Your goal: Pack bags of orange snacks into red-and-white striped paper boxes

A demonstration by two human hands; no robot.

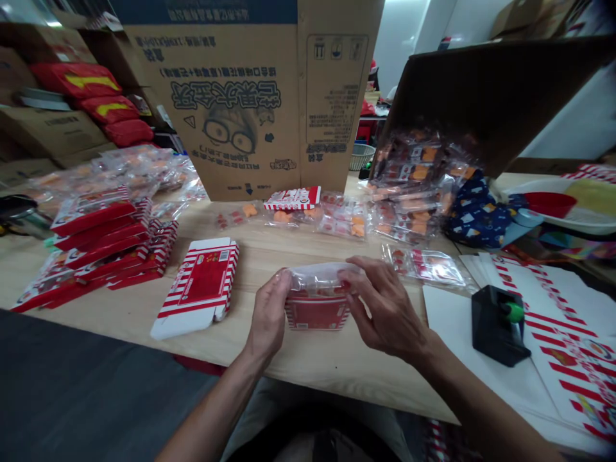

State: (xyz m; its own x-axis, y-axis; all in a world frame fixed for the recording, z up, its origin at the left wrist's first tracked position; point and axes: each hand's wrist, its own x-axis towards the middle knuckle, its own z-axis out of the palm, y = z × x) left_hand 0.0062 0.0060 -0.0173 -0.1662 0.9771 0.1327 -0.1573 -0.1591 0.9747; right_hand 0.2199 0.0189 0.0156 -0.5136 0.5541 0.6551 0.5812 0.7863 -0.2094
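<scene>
Both my hands hold a small red-and-white striped box (316,313) at the table's near edge, with a clear plastic packet (317,277) at its open top. My left hand (268,316) grips the box's left side, fingers closed on the packet's edge. My right hand (385,307) grips the right side, fingers curled over the packet. A flattened striped box (199,285) lies just left of my hands on the wooden table (269,244).
Stacked flat red boxes (103,240) sit at the left. Clear packets of small toys (337,221) lie in a row behind, spilling from a tipped carton (481,96). A large upright carton (250,96) stands at the back. A black tape dispenser (498,324) and striped sheets (568,333) lie right.
</scene>
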